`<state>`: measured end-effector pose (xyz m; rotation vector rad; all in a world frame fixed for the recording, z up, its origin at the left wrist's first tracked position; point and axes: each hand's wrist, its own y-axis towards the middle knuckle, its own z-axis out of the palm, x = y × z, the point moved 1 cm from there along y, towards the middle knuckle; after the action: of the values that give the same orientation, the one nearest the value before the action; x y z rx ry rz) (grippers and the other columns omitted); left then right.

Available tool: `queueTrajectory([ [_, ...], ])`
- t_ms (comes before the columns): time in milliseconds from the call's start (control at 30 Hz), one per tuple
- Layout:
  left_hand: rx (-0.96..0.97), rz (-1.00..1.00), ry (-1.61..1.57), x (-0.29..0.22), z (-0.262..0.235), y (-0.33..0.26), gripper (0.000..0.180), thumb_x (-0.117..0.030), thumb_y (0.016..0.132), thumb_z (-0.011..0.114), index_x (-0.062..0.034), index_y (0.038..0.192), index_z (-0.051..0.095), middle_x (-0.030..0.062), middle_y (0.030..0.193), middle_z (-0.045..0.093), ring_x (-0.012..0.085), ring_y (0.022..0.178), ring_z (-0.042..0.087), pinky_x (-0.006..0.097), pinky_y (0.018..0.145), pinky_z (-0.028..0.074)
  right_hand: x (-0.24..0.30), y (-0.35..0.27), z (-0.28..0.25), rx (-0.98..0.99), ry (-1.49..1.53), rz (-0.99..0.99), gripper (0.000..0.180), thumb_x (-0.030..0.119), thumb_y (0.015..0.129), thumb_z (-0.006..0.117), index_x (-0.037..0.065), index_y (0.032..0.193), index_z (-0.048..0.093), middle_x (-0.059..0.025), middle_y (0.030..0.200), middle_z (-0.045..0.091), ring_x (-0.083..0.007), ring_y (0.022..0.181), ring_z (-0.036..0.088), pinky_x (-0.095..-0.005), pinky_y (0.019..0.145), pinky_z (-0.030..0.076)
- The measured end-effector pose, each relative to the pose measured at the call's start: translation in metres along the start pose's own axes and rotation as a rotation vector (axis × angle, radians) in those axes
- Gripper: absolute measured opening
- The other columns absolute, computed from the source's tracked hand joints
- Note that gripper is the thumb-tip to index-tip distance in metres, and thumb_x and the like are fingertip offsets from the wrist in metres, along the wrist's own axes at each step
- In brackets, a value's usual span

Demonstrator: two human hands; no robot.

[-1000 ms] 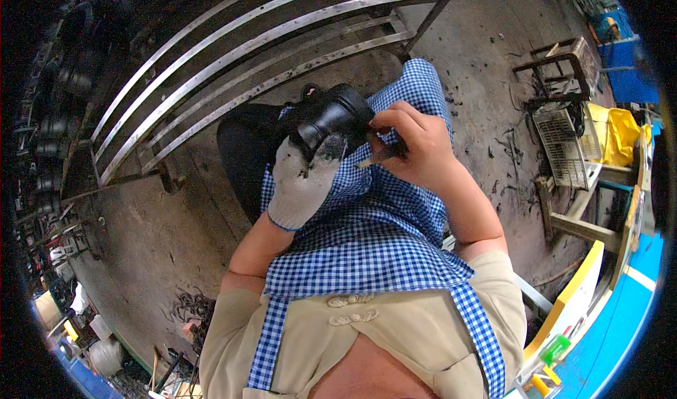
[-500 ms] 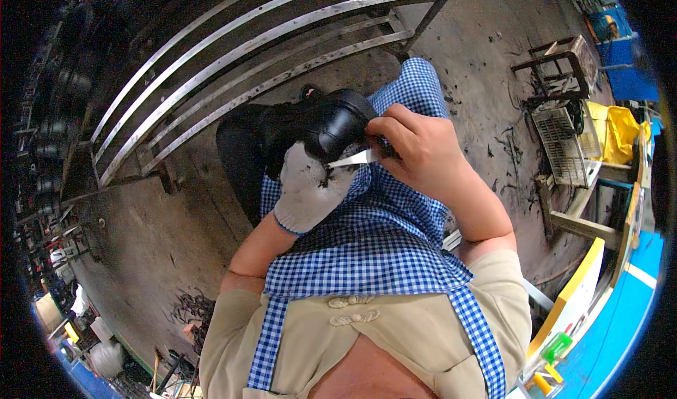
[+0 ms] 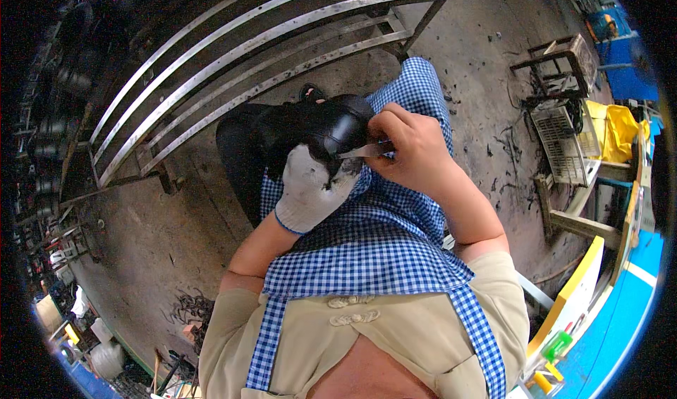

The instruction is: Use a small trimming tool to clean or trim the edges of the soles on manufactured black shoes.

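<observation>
My left hand (image 3: 308, 191), in a white work glove, grips a shiny black rubber part (image 3: 331, 127) held over my lap. In my bare right hand (image 3: 409, 148) is a small metal blade (image 3: 360, 152), its tip laid against the edge of the black part. A blue-and-white checked apron (image 3: 374, 251) covers my lap and chest beneath both hands. The far side of the black part is hidden by my hands.
A rack of long curved metal bars (image 3: 247, 60) lies on the concrete floor ahead. Black trimmings (image 3: 187, 304) litter the floor at lower left. A wire crate (image 3: 560, 141), a yellow bag (image 3: 620, 127) and a wooden frame (image 3: 571, 219) stand at right.
The black part and both hands have shifted slightly; the blade now lies against the part's near edge, and the gloved hand has turned the part a little.
</observation>
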<state>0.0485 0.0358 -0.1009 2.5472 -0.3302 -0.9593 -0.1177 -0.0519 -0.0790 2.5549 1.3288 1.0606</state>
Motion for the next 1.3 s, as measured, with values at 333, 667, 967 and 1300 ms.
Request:
queueTrajectory([
  [333,-0.047,-0.119,-0.127,0.003,0.005,-0.012,0.027,-0.014,0.076,0.073,-0.0065,0.099,0.062,0.0126,0.093,0.064,0.0304,0.080,0.063,0.038,0.070,0.050,-0.002,-0.009,0.007,-0.146,0.064,-0.030,0.026,0.005,0.058,0.069,0.008,0.078,0.053,-0.0050,0.071,0.053,-0.0218,0.056,0.056,-0.0318,0.047,0.045],
  [667,-0.080,-0.337,-0.420,0.003,0.007,-0.014,0.020,-0.014,0.081,0.070,-0.0039,0.096,0.062,0.0128,0.088,0.065,0.0264,0.074,0.065,0.035,0.064,0.051,-0.012,-0.020,-0.001,-0.252,0.248,0.013,0.024,0.002,0.062,0.066,0.005,0.083,0.057,-0.0071,0.073,0.056,-0.0219,0.059,0.058,-0.0299,0.050,0.047],
  [967,0.002,-0.178,-0.234,-0.005,0.001,0.000,0.024,-0.013,0.078,0.071,-0.0038,0.099,0.063,0.0126,0.091,0.067,0.0270,0.077,0.067,0.034,0.068,0.053,0.007,-0.018,-0.006,-0.077,-0.145,-0.125,0.038,0.013,0.064,0.070,0.008,0.102,0.063,-0.0020,0.087,0.057,-0.0154,0.069,0.062,-0.0278,0.047,0.047],
  [1300,0.057,-0.158,-0.248,0.000,0.008,-0.003,0.033,-0.016,0.074,0.075,-0.0041,0.103,0.064,0.0130,0.097,0.066,0.0285,0.087,0.066,0.035,0.076,0.052,0.008,-0.012,-0.001,-0.044,-0.314,-0.210,0.022,0.011,0.074,0.059,0.003,0.094,0.060,-0.0034,0.078,0.050,-0.0146,0.065,0.056,-0.0256,0.046,0.045],
])
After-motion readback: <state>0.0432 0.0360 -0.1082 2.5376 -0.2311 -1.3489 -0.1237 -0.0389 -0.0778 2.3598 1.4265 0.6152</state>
